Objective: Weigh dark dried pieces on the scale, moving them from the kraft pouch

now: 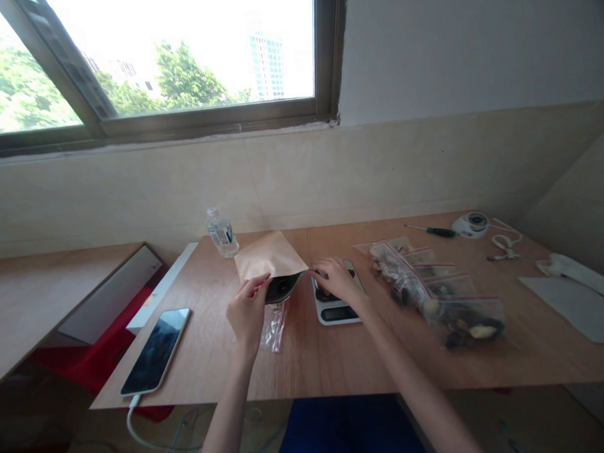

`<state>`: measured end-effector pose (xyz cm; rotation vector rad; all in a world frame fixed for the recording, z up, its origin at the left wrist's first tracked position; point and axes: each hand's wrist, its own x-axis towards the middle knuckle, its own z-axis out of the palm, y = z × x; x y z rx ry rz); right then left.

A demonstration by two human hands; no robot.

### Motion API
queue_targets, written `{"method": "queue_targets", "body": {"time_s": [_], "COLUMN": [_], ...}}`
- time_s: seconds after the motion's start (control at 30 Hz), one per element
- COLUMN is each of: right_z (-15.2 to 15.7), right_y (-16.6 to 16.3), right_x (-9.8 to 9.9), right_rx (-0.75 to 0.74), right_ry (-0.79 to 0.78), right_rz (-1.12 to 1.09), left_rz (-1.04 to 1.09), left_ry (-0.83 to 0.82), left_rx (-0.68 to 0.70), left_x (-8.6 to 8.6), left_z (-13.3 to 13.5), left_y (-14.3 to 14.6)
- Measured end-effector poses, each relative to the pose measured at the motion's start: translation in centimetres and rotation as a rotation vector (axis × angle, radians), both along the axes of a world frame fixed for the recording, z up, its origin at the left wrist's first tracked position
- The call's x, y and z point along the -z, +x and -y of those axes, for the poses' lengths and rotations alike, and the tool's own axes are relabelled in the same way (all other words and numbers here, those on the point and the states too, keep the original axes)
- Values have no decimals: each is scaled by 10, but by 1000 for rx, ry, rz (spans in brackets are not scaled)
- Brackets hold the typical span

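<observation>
Head view, biggest first: wooden table runs under the window, w/ a lower side bench off to my left. On the table's right edge lies a pale sheet. Right of center there's a pile of clear zip bags w/ red seal strips, dark and pale bits inside, well apart from my hands. Near the left edge a phone lies face up, w/ a cable on its near end.

Brown paper pouch sits mid-table, mouth toward me and gaping, dark inside. My left hand pinches the pouch's near left lip, thumb + fingers closed on it. My right hand rests over the small white kitchen scale, fingertips at the pouch's right corner; can't tell if they grip it or just touch. The scale is just beside the pouch, on its right.

1 small empty clear bag lies under my left hand. A water bottle stands behind the pouch. Far back right: a green-handled screwdriver.
</observation>
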<state>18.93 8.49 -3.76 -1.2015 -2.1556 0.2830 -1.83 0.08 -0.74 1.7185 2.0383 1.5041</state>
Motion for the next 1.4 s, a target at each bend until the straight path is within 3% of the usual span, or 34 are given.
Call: {"method": "queue_targets", "body": {"time_s": [0.1,0.2,0.3,0.37,0.5,0.67,0.83,1.4], "right_z": [31,65,82,80,64,57,57,46], "right_y": [0,-6,-22,-37,-67,-90,-95,-95], "right_x": [-20,-45,-56,-51,-28,-24,-25,0], "right_rx": [-33,-219,-399,-400,-165,-21,-11,-49], "right_ry": [43,-101,-186,-133,-14,-120,-249,-244], "right_rz": [-217,-450,-397,-232,139,428,467,411], "left_rz": [-2,27,33,24,-2,-49,-76,-60], "left_ry": [0,-8,-31,-39,-26,-66,-100,-106], "left_rx": [-9,17,34,41,23,-21,-17,-1], "left_x": [1,2,4,4,5,2,3,12], "left_z": [0,0,2,4,8,11,12,9], "left_y": [1,4,8,10,12,14,15,18]}}
